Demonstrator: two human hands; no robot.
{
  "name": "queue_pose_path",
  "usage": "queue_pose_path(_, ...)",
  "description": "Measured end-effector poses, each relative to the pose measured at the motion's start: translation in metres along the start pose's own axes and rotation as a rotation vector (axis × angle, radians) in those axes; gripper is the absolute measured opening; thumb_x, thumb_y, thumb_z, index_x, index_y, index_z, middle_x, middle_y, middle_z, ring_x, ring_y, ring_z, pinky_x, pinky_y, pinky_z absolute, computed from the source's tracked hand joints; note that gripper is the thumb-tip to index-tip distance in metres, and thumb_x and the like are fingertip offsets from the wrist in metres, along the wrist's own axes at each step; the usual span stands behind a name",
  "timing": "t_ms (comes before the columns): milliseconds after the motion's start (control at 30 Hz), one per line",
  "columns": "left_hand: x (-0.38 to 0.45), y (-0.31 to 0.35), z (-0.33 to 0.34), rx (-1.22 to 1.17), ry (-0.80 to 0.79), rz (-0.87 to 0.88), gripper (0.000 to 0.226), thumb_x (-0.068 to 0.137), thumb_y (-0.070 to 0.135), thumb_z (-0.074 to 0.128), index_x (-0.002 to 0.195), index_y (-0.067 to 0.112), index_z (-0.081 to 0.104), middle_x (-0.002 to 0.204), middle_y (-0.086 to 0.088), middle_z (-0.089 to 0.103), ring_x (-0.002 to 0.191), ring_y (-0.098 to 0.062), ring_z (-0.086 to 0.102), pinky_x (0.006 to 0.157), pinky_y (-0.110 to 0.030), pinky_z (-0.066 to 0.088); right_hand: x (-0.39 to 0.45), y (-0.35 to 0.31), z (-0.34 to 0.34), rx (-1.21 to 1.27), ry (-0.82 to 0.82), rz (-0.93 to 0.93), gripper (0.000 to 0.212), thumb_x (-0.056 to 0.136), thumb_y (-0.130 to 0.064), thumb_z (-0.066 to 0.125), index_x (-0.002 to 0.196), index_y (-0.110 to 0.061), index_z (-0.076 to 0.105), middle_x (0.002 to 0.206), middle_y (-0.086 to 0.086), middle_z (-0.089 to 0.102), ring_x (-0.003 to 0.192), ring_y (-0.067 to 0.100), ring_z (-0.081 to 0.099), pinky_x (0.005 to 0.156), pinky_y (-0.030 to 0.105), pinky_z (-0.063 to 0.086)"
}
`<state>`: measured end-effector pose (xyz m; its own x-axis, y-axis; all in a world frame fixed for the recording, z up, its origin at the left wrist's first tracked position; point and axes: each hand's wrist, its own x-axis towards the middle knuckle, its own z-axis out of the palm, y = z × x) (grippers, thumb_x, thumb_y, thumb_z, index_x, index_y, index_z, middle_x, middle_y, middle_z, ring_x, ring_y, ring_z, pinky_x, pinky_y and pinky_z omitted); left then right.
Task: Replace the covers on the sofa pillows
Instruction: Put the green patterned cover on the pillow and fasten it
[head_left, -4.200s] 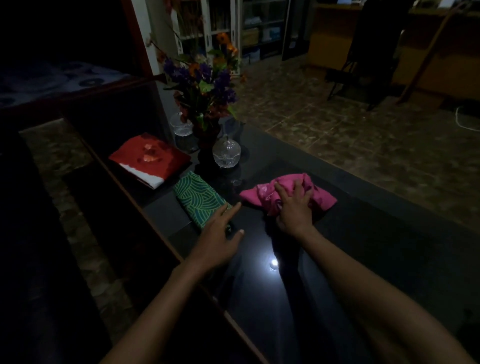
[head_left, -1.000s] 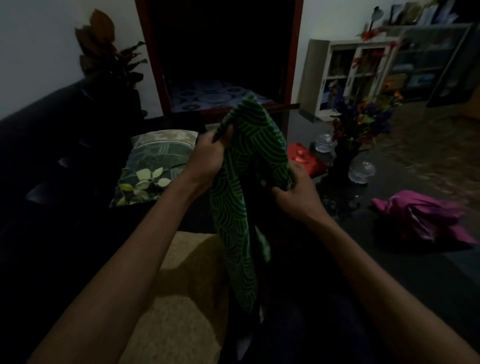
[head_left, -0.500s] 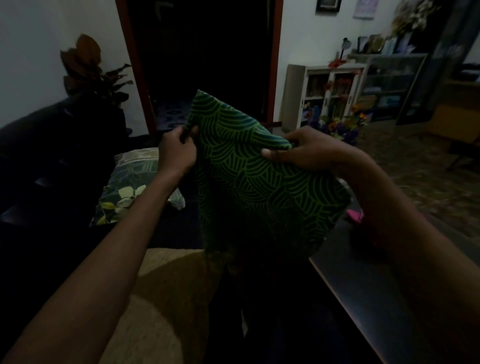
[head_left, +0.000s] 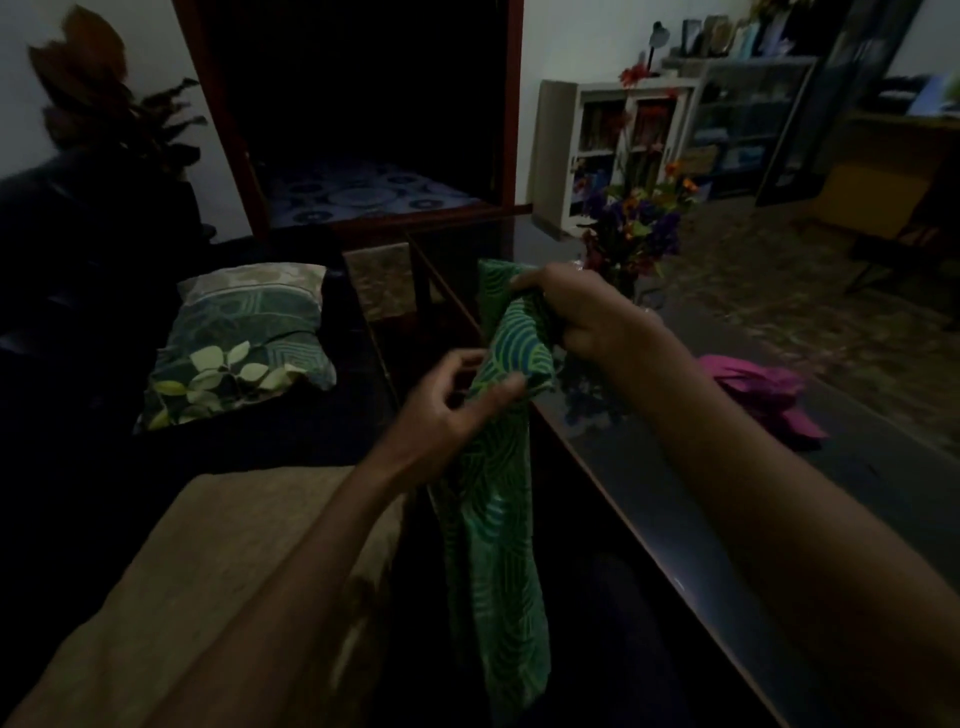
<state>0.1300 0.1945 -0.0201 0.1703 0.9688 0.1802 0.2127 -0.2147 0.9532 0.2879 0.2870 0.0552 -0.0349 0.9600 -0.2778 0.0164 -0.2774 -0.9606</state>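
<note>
While right hand (head_left: 576, 312) grips it, green cover (head_left: 493, 519) hangs lengthwise downward.

green cover (head_left: 493, 545): patterned cloth, matt | table (head_left: 883, 499): glossy dark top | leaf pillow (head_left: 234, 343): printed cloth
</note>
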Motion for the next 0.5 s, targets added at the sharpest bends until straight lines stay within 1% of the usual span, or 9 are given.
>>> queue_pose_path(33, -0.003, -0.004, 0.007, 0.009, -0.036, -0.008, 0.049, 0.078, 0.056, 0.072, 0.117, 0.026, 0.065, 0.11, 0.004, 0.074, 0.104, -0.012, 0.07, 0.088, -0.034, 0.057, 0.003, 0.002, 0.002, 0.035, -0.006, 0.001, 0.018, 0.094, -0.011, 0.065, 0.107, 0.0, 0.061, 0.088, 0.014, 0.066, 0.067, 0.024, 0.069, 0.053, 0.029, 0.056)
queue_pose_path(100, 0.0, -0.008, 0.012, 0.009, 0.055, -0.019, 0.026, 0.094, 0.036, 0.068, 0.113, 0.019, 0.07, 0.107, -0.006, 0.076, 0.104, -0.024, 0.071, 0.09, -0.049, 0.057, 0.002, 0.003, 0.002, 0.081, -0.014, 0.002, 0.008, 0.096, -0.012, 0.064, 0.097, -0.005, 0.059, 0.084, 0.011, 0.06, 0.064, 0.021, 0.063, 0.052, 0.028, 0.056)
queue_pose_path(167, 0.006, -0.009, 0.009, -0.025, 0.144, -0.106, 0.032, 0.103, 0.032, 0.053, 0.106, 0.006, 0.072, 0.103, -0.017, 0.074, 0.101, -0.035, 0.07, 0.091, -0.057, 0.053, 0.001, 0.002, -0.004, 0.121, -0.016, -0.017, 0.011, 0.097, -0.015, 0.065, 0.1, -0.008, 0.058, 0.096, 0.01, 0.06, 0.078, 0.021, 0.063, 0.076, 0.036, 0.062)
queue_pose_path(200, 0.009, -0.008, 0.008, -0.061, 0.164, -0.151, 0.037, 0.104, 0.032, 0.048, 0.104, 0.003, 0.071, 0.102, -0.02, 0.074, 0.099, -0.038, 0.069, 0.091, -0.056, 0.052, -0.002, 0.001, -0.009, 0.164, -0.032, -0.03, 0.018, 0.098, -0.017, 0.066, 0.11, -0.007, 0.057, 0.107, 0.01, 0.058, 0.089, 0.022, 0.063, 0.091, 0.038, 0.059)
queue_pose_path(233, 0.01, -0.008, 0.007, -0.128, 0.177, -0.183, 0.038, 0.106, 0.031, 0.045, 0.102, 0.003, 0.071, 0.1, -0.02, 0.074, 0.097, -0.037, 0.07, 0.091, -0.053, 0.053, -0.008, 0.0, -0.014, 0.236, -0.074, -0.037, 0.031, 0.098, -0.018, 0.066, 0.124, -0.006, 0.054, 0.117, 0.009, 0.055, 0.1, 0.023, 0.062, 0.098, 0.039, 0.057)
queue_pose_path(267, 0.013, -0.008, 0.006, -0.219, 0.191, -0.216, 0.037, 0.106, 0.029, 0.043, 0.101, 0.005, 0.071, 0.098, -0.017, 0.075, 0.095, -0.034, 0.071, 0.09, -0.049, 0.054, -0.013, 0.001, -0.019, 0.319, -0.116, -0.041, 0.043, 0.098, -0.02, 0.067, 0.135, -0.007, 0.05, 0.123, 0.009, 0.053, 0.107, 0.024, 0.061, 0.096, 0.037, 0.057)
queue_pose_path(333, 0.02, -0.005, 0.005, -0.448, 0.236, -0.29, 0.037, 0.106, 0.032, 0.044, 0.108, 0.008, 0.071, 0.103, -0.014, 0.075, 0.098, -0.032, 0.071, 0.095, -0.047, 0.054, -0.025, 0.009, -0.026, 0.357, -0.212, -0.059, 0.052, 0.093, -0.028, 0.072, 0.138, -0.011, 0.051, 0.12, 0.012, 0.055, 0.105, 0.026, 0.061, 0.086, 0.034, 0.059)
queue_pose_path(433, 0.032, 0.0, 0.003, -0.638, 0.254, -0.339, 0.05, 0.106, 0.038, 0.038, 0.131, 0.002, 0.062, 0.126, -0.022, 0.066, 0.116, -0.039, 0.063, 0.103, -0.053, 0.049, -0.039, 0.037, -0.021, -0.113, -0.176, -0.112, 0.06, 0.076, -0.05, 0.084, 0.125, -0.024, 0.061, 0.114, 0.002, 0.062, 0.097, 0.019, 0.063, 0.072, 0.032, 0.053)
queue_pose_path(500, 0.037, 0.007, 0.005, -0.672, 0.215, -0.34, 0.052, 0.107, 0.038, 0.032, 0.132, 0.001, 0.06, 0.127, -0.022, 0.065, 0.112, -0.039, 0.064, 0.095, -0.051, 0.052, -0.048, 0.056, -0.01, -0.333, -0.113, -0.103, 0.075, 0.065, -0.056, 0.09, 0.126, -0.028, 0.055, 0.109, 0.001, 0.068, 0.09, 0.016, 0.068, 0.063, 0.031, 0.051)
